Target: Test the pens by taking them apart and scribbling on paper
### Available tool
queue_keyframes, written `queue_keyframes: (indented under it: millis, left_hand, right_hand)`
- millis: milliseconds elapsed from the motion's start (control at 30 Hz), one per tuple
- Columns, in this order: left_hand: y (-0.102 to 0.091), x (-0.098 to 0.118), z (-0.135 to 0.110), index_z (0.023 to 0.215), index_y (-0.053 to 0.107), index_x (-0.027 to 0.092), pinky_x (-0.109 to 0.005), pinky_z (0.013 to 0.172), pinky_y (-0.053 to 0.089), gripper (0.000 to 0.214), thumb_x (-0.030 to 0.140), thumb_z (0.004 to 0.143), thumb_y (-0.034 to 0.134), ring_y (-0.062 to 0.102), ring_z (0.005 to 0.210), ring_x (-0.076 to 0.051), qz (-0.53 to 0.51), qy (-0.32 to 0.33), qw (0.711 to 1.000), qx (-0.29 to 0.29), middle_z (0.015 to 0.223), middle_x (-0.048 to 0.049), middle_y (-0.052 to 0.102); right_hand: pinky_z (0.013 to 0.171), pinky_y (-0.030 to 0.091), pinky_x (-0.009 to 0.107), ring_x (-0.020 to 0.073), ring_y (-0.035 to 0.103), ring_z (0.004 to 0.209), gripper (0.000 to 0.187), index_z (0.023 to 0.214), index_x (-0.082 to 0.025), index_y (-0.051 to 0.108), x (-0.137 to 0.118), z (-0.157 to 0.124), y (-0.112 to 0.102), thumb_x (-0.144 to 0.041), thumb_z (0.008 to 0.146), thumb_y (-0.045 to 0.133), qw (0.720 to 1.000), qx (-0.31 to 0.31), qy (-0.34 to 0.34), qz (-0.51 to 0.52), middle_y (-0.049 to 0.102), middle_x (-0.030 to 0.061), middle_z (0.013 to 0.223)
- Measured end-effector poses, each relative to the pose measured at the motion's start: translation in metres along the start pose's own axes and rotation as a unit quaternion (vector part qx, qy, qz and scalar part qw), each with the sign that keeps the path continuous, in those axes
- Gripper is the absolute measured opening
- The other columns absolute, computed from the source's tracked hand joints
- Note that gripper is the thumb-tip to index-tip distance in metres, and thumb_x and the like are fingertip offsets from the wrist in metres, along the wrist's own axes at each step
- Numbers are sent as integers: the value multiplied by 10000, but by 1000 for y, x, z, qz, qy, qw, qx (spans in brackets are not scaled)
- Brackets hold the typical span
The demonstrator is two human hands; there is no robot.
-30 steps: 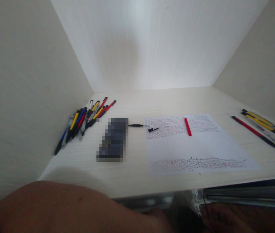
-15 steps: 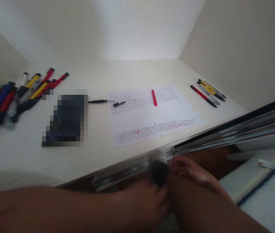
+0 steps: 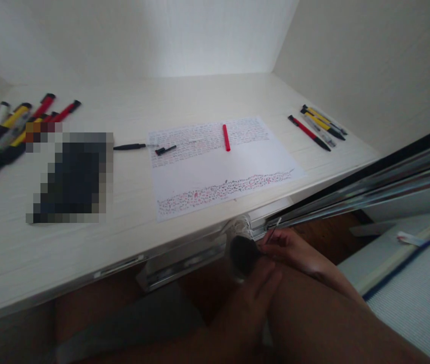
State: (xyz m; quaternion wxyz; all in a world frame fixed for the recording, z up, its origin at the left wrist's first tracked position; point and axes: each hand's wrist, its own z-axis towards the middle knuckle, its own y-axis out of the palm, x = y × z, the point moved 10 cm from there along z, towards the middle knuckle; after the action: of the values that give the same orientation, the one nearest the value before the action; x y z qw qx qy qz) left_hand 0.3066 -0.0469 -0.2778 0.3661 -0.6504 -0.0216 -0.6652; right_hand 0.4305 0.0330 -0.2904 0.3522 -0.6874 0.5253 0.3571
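My right hand [image 3: 285, 245] is by the desk's front edge, its thumb and fingers closed on a thin stick [image 3: 274, 230] with a pale upper end. What kind of stick it is I cannot make out. My left hand [image 3: 255, 290] is low and slightly blurred, its fingers stretched out against a bare limb, probably my leg [image 3: 325, 308]. Just beyond those fingers is a dark, rounded, blurred shape [image 3: 243, 255] of unclear kind. On the desk lies a paper sheet [image 3: 207, 169] covered in small red and black marks, with a red pen cap or tube [image 3: 226, 137] across it.
A black clip piece [image 3: 165, 150] and a slim black pen part [image 3: 129, 147] lie at the sheet's left. Several pens [image 3: 309, 133] are at the right, more markers [image 3: 13, 121] at the left. A pixelated dark object [image 3: 74, 174] sits between. A metal rail [image 3: 351, 177] borders the right edge.
The view has shifted, so desk items sit further left and higher. My left forearm has dropped lower, and its fingers now lie against the limb. The stick in my right hand tilts more to the right.
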Motion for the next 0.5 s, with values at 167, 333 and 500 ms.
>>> queue_keyframes:
  millis: [167,333,500]
  left_hand:
    - [22,3,-9,1619,-2,211,-490,1202,312,931,319,933,618,154,1518,-316,33,-15,999,-3,1665,-150,79]
    - [33,17,-17,1612,-44,164,-424,1191,326,809,138,968,445,140,1511,-272,105,10,994,9,1646,-145,143]
    - [25,30,-20,1614,33,163,-361,1171,353,707,104,998,373,213,1494,-229,138,-5,990,40,1617,-132,265]
  right_hand:
    - [730,484,303,177,625,795,257,907,-165,653,-5,-6,-4,-407,858,724,1000,-4,-19,18,692,28,862]
    - [701,474,297,167,611,758,285,910,-168,659,0,-9,-11,-436,848,735,999,23,-18,18,686,23,846]
    - [692,490,304,183,622,755,349,772,-176,671,1,-8,-35,-516,830,723,989,136,-52,-19,691,47,821]
